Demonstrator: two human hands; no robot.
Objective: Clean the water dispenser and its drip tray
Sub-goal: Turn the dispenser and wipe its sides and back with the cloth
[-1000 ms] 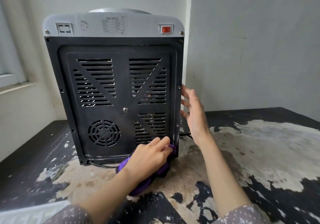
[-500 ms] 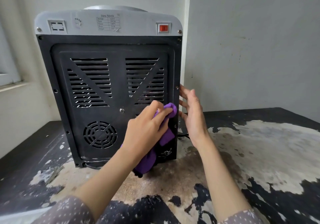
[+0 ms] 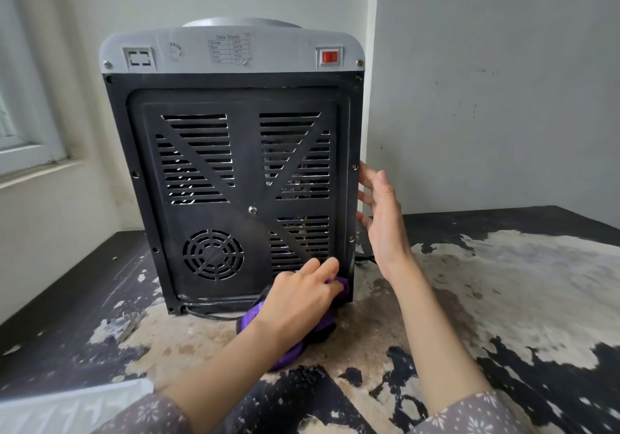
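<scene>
The water dispenser stands on the table with its black vented back panel facing me and a grey top band carrying a red switch. My left hand grips a purple cloth and presses it against the panel's lower right corner. My right hand lies flat with straight fingers against the dispenser's right side edge. The drip tray is hidden from this side.
A black power cord runs along the dispenser's base. The table has a dark, badly peeled surface. A wall stands close behind and right. A window sill is at the left, and a white object shows at the bottom left.
My left hand with the cloth has swept down the panel's right side from mid height to the lower corner. My right hand stays against the side edge.
</scene>
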